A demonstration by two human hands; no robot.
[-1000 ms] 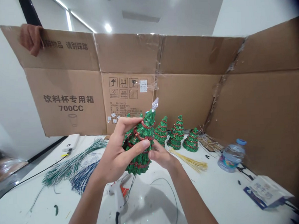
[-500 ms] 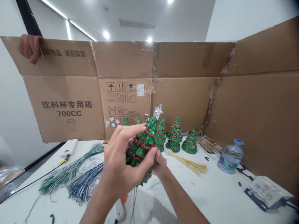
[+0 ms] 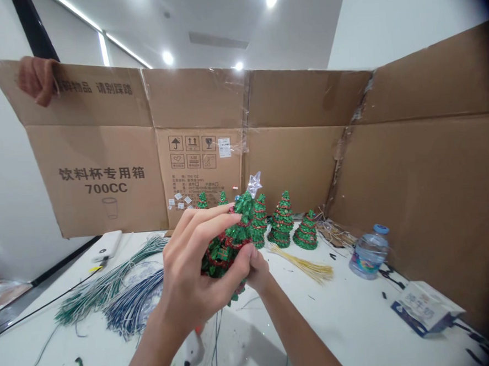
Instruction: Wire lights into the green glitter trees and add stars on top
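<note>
A small green tinsel Christmas tree (image 3: 222,256) with red garland is held up over the table, a clear star (image 3: 254,184) at its tip. My left hand (image 3: 195,263) wraps round its near left side, fingers across the upper part and thumb low on the front. Behind the thumb, my right hand (image 3: 258,268) grips the tree's right side; most of its fingers are hidden. Thin wires (image 3: 216,339) hang below the tree. Beneath my hands lies a white tool (image 3: 191,349) with a dark cord, partly covered.
Several similar trees (image 3: 281,225) stand at the back before a cardboard screen (image 3: 301,157). Green wires (image 3: 105,280) and blue wires (image 3: 132,308) lie left, yellow wires (image 3: 305,265) right of centre. A water bottle (image 3: 368,252) and a carton (image 3: 426,307) stand right. Another person's hand (image 3: 38,81) holds the screen.
The whole view has shifted slightly, so things appear a little further left. My left hand's fingers have moved a little on the upper tree; both hands still hold it.
</note>
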